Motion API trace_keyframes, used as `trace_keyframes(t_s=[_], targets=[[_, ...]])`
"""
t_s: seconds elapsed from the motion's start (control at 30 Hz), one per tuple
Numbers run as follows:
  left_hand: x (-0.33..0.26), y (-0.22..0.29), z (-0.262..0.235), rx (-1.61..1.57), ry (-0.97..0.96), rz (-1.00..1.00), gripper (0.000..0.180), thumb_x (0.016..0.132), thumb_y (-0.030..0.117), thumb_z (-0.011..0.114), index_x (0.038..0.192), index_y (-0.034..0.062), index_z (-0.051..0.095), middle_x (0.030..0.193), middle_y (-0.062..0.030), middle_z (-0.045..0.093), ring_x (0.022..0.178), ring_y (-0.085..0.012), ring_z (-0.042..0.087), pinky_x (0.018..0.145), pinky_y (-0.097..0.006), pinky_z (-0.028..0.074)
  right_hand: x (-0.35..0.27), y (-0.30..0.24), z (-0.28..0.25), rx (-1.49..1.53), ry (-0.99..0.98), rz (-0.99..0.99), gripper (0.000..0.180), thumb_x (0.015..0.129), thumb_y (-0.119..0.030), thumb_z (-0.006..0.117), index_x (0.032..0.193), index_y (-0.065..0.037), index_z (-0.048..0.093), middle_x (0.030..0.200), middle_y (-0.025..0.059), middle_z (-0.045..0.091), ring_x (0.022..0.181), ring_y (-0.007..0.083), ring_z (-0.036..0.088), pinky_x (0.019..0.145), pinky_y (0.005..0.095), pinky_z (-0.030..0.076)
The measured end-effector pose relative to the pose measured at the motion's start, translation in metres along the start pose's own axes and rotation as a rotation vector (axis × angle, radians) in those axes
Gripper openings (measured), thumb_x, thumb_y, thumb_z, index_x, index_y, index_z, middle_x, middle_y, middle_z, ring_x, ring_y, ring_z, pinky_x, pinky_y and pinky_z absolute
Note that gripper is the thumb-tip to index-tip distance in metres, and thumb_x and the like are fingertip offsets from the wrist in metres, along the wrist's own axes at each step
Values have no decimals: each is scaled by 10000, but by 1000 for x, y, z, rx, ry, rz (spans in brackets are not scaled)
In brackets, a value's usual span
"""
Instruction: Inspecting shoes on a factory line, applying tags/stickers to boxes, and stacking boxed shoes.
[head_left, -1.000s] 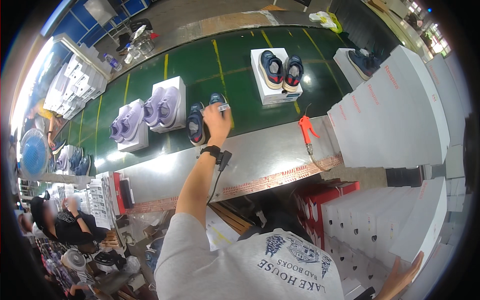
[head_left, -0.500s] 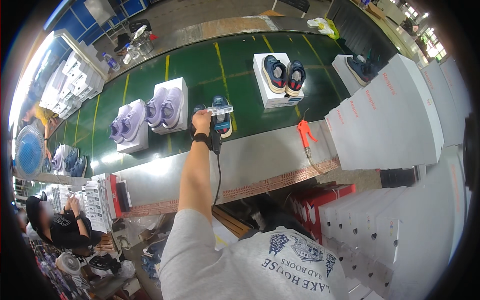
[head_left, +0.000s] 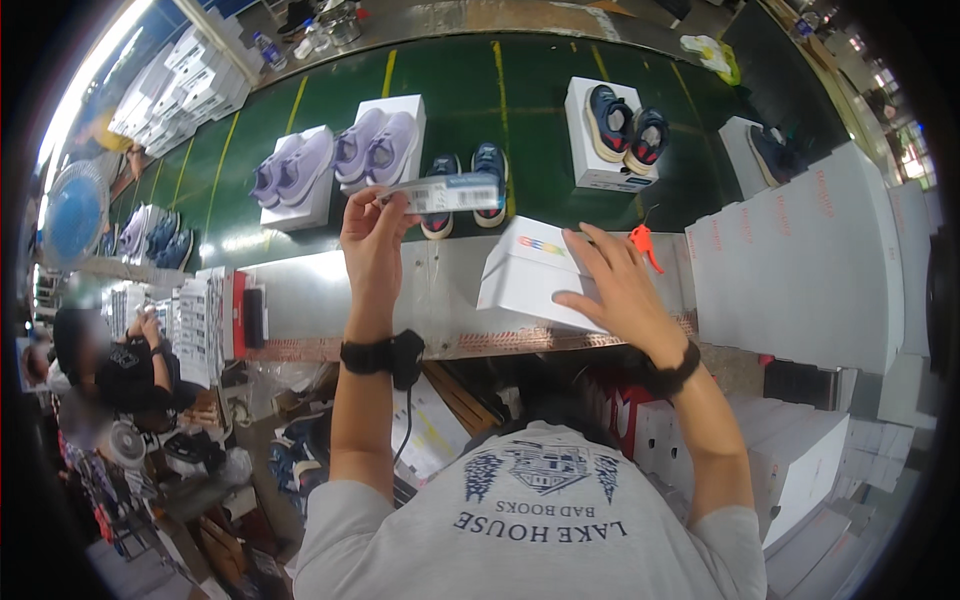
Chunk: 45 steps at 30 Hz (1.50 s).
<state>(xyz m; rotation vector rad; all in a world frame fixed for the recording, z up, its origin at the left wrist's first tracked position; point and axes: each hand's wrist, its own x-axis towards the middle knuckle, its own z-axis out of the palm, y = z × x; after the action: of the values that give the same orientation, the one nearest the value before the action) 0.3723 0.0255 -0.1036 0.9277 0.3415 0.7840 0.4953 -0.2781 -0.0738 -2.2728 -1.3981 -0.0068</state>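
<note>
My left hand (head_left: 372,240), closed in a pinch, holds up a flat white-and-blue label strip (head_left: 450,194) printed with barcodes. Behind the strip, a pair of dark blue sneakers (head_left: 488,160) stands on the green conveyor belt (head_left: 540,150), partly hidden by it. My right hand (head_left: 622,290) grips a white shoe box (head_left: 522,272) with colored print on one face, thumb and fingers over its right end. The box is tilted above the metal ledge (head_left: 440,270) at the belt's near side.
Two lavender shoe pairs (head_left: 300,168) sit on white boxes at left; another dark blue pair (head_left: 610,125) sits on a box farther right. An orange air gun (head_left: 646,248) lies beyond my right hand. Stacked white boxes (head_left: 790,270) rise at right. A co-worker (head_left: 115,400) is at left.
My left hand has lifted the label strip off the dark sneakers and brought it nearer. My right hand has come into view, holding a white shoe box over the ledge.
</note>
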Motion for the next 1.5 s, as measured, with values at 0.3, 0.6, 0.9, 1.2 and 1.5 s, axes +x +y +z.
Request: trace_keyframes(t_s=[0.3,0.6,0.9,1.2,1.5], targets=[[-75,1,23,239,-109,-204,256,958,37,670,1209,34,619,1041,-81,714,906,-125,666,785,-285,559,25,-13,26,309,-50,-101,350,848,-158,682,1175,-65,600,1479,181,455,1451,346,363,1236,572,119],[-81,-4,-7,666,-245,-72,109,907,65,736,1000,12,713,990,-66,715,860,-154,645,756,-296,524,12,-12,34,638,-122,127,180,884,-200,774,857,-58,667,1554,155,442,1528,356,257,1237,515,165],[-73,-5,-37,1108,-545,341,141,768,68,839,897,66,781,960,-50,672,903,-213,600,738,-330,485,15,0,27,596,-291,20,261,787,-157,859,761,-45,625,1611,136,375,1554,371,182,1183,487,306],[-73,2,-34,1136,-591,221,149,775,75,837,918,85,796,994,-31,610,907,-202,552,760,-312,473,23,0,25,534,-378,-25,258,752,-126,864,724,-56,617,1633,132,339,1560,369,164,1134,455,372],[-69,-2,-38,1107,-596,192,153,787,67,826,937,92,813,993,-21,610,895,-175,574,758,-303,486,22,-4,29,541,-350,44,268,715,-106,878,731,-78,612,1636,106,352,1569,332,156,1226,490,204]])
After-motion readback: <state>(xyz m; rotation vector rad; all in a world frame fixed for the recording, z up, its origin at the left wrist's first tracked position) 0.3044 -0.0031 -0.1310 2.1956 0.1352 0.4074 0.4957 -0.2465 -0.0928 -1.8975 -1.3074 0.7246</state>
